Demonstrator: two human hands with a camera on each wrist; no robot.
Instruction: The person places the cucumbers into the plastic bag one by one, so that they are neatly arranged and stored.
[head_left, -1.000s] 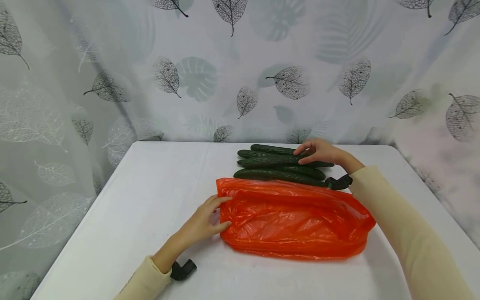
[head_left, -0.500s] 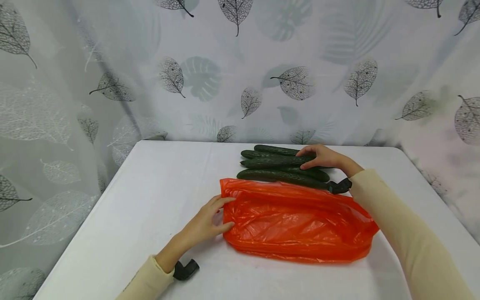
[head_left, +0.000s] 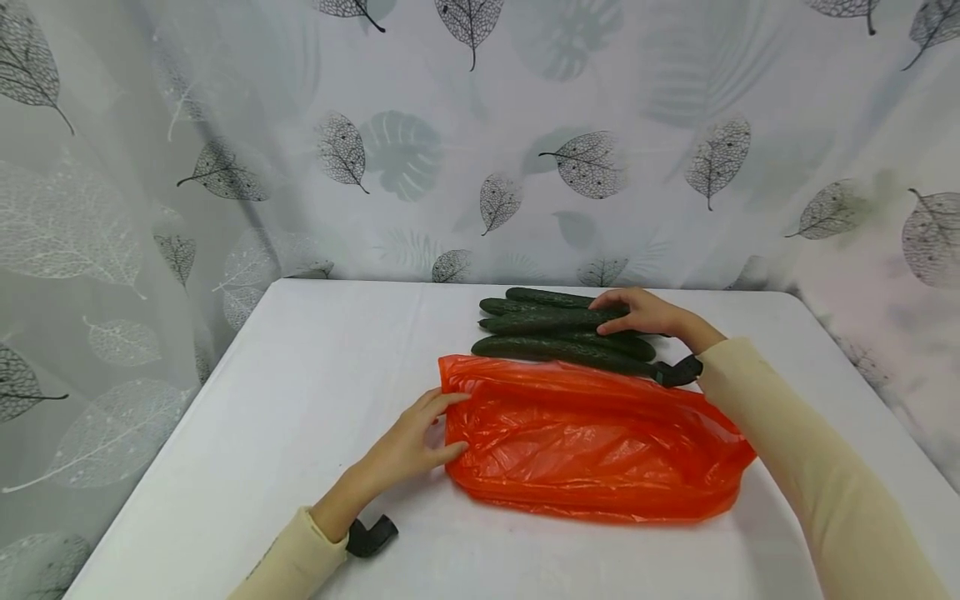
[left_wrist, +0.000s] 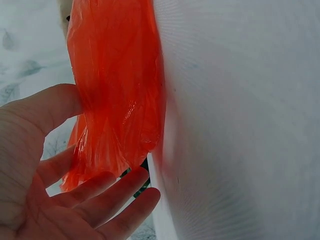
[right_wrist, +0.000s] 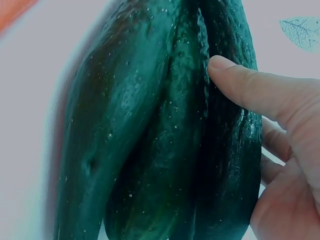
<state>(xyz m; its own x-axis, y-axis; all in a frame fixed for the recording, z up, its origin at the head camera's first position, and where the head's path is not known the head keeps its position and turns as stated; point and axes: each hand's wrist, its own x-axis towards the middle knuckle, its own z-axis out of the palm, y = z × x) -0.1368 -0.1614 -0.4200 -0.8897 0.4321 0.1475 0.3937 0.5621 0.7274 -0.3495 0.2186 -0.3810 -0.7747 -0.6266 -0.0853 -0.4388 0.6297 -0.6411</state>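
Note:
A red plastic bag (head_left: 592, 450), bulging and full along its length, lies in the middle of the table. Its left end is met by my left hand (head_left: 408, 437), whose thumb and fingers are spread; the left wrist view shows the thumb (left_wrist: 62, 102) at one side of the plastic and the fingers extended by its end. Just behind the bag, several dark green cucumbers (head_left: 536, 322) lie stacked side by side. My right hand (head_left: 645, 315) holds the right part of an upper cucumber (right_wrist: 227, 150), thumb on top and fingers curled round the far side.
The white table (head_left: 300, 375) has its back edge close behind the cucumbers. A leaf-printed curtain (head_left: 420, 167) hangs behind and along both sides. Black camera mounts (head_left: 371, 537) sit on both wrists.
The right hand has lowered slightly onto the cucumbers, and its fingers have closed in. The left hand keeps its place at the bag. The head view has shifted a little.

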